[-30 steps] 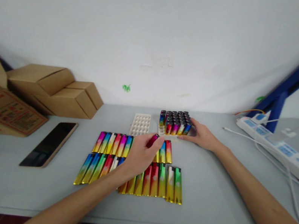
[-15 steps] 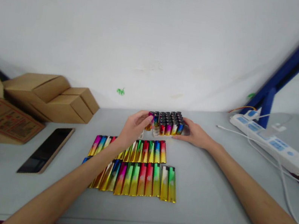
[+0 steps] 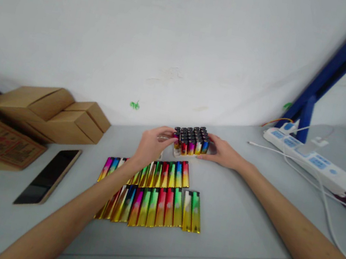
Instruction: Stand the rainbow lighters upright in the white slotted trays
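Several lighters with black tops and shiny coloured bodies stand upright in tight rows (image 3: 193,139), set in a low whitish tray (image 3: 176,153) close to the wall. My left hand (image 3: 154,142) pinches a purple-and-gold lighter (image 3: 176,142) at the left end of the rows, level with the others. Against the right side, my right hand (image 3: 222,151) grips the tray of lighters, thumb along its near corner. Nearer to me lie two rows of flat, gold-ended lighters, a back row (image 3: 165,174) and a front row (image 3: 159,209). My left forearm hides part of both.
At the left, a dark-screened phone (image 3: 48,177) lies beside brown cardboard boxes (image 3: 51,113) and a printed carton (image 3: 1,143). A white power strip (image 3: 309,159) with cables (image 3: 324,194) occupies the right side. Behind it rises a blue metal frame (image 3: 333,63) by the wall.
My left hand has brought the purple-and-gold lighter right and down, from beside the rows into their left end. The gap there has closed. My right hand stays on the tray's right side.
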### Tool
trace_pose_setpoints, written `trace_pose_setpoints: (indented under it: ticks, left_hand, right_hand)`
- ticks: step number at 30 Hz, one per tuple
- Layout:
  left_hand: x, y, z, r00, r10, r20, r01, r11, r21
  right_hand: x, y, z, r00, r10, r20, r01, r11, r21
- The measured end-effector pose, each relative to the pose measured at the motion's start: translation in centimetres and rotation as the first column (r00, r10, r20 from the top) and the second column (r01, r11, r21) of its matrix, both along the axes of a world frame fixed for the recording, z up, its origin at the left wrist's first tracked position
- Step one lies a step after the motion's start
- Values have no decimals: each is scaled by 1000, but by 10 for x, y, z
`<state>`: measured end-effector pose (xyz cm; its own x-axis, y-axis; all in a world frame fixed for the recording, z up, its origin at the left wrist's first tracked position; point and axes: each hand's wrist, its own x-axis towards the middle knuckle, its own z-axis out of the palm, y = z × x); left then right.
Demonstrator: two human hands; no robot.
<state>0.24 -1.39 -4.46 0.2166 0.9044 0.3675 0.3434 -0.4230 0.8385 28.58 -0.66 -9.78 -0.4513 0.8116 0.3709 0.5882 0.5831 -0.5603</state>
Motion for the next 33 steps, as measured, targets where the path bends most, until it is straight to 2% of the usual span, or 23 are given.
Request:
trace_pose_setpoints:
  ticks: [6, 10, 13, 15, 17, 19, 21, 23, 25, 28, 30, 33]
  left_hand:
    - [-2, 2, -1, 989, -13, -144, 15, 1000, 15]
    - [0, 3, -4, 992, 27, -125, -26, 1000, 5]
    - [-1, -2, 1, 991, 40, -125, -41, 999, -7]
    - [-2, -15, 8, 978, 115, -176, -102, 991, 83]
    - [0, -40, 15, 940, 207, -273, -140, 959, 246]
    - [4, -73, 20, 895, 110, -432, 27, 953, 300]
    - [10, -104, 21, 811, -65, -581, 246, 940, 238]
    - [16, -127, 19, 707, -161, -689, 365, 917, 160]
    - [21, -137, 15, 631, -206, -748, 413, 905, 99]
    - [27, -138, 10, 576, -241, -781, 437, 898, 45]
    - [29, -136, 7, 576, -259, -775, 440, 898, 27]
    - [32, -134, 2, 643, -283, -712, 426, 904, 26]
  right_hand:
    - [0, 1, -2, 1000, -6, 4, 6, 1000, 3]
    - [0, 1, -1, 1000, -8, 6, 8, 1000, 5]
    - [-1, 0, 0, 1000, -17, -1, 17, 1000, -2]
    - [-1, -1, 1, 1000, -16, -10, 16, 1000, -9]
    - [-1, -1, 2, 1000, -11, -9, 11, 1000, -11]
    - [0, -1, 1, 1000, -1, -12, 0, 1000, -6]
    - [0, 0, 0, 1000, 2, -21, -2, 1000, 0]
    - [0, 0, -1, 1000, -12, -15, 12, 1000, 4]
    - [0, 0, -1, 1000, -22, -5, 22, 1000, 4]
    - [0, 0, -1, 1000, -16, -15, 16, 1000, 5]
    - [0, 0, 0, 1000, -7, -27, 7, 1000, 7]
    - [1, 0, 0, 1000, -1, -30, 1, 1000, 1]
